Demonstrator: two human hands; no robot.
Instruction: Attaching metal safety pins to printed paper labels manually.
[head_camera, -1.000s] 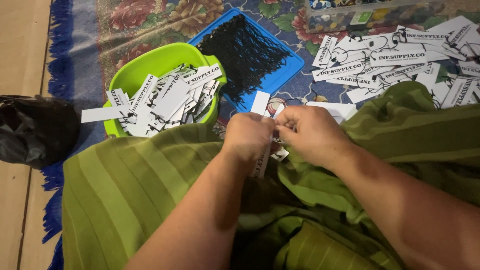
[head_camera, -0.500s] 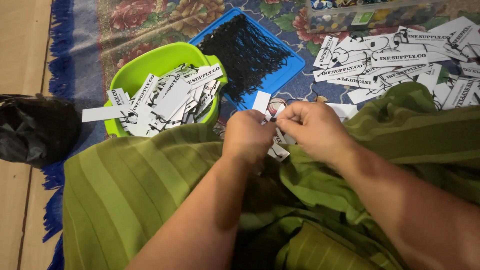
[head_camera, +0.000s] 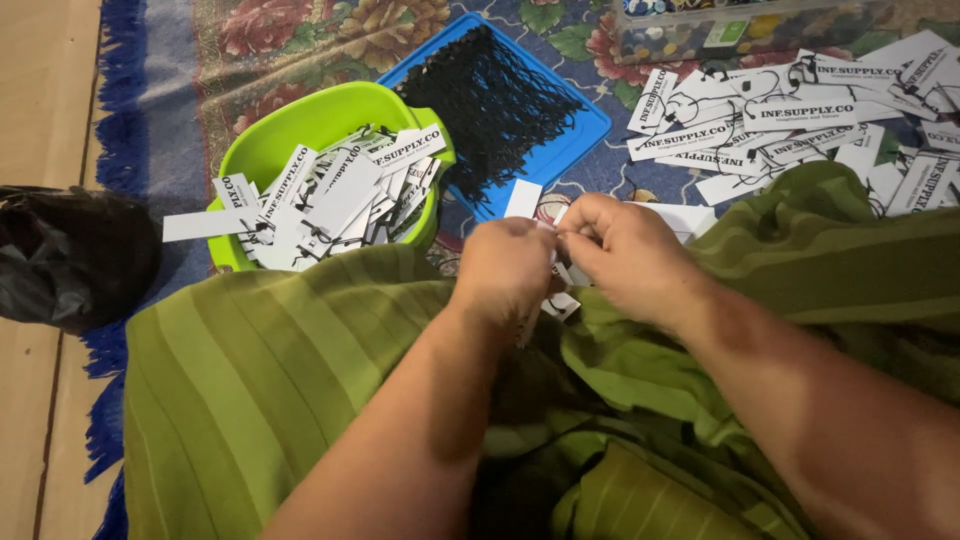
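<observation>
Head view, looking down over the lap. We see the left hand (head_camera: 505, 268) and the right hand (head_camera: 625, 258) meeting just above a green striped cloth (head_camera: 300, 380) that covers the knees. Both hands are curled closed, fingertips pinched together around a small white paper tag (head_camera: 524, 198), whose upper end stands up between and just behind them. A second scrap of white card (head_camera: 562, 304) shows beneath the left hand, touching the cloth. We cannot tell whether a cord is held with the tag, since the fingers hide the point of contact.

To the left of the hands, and touching the edge of the cloth, we note a lime-green plastic tub (head_camera: 300, 120) filled with white printed tags; one of them overhangs its left rim. Just beyond the hands lies a blue tray (head_camera: 585, 128) holding a heap of black looped cords (head_camera: 495, 100). To the right of the tray, loose white tags (head_camera: 760, 130) with black strings are spread over a floral carpet (head_camera: 290, 45) with a blue fringe. A clear box of small mixed items (head_camera: 720, 25) stands at the top edge. A black plastic bag (head_camera: 65, 255) rests on the bare floor at far left, well apart from the hands.
</observation>
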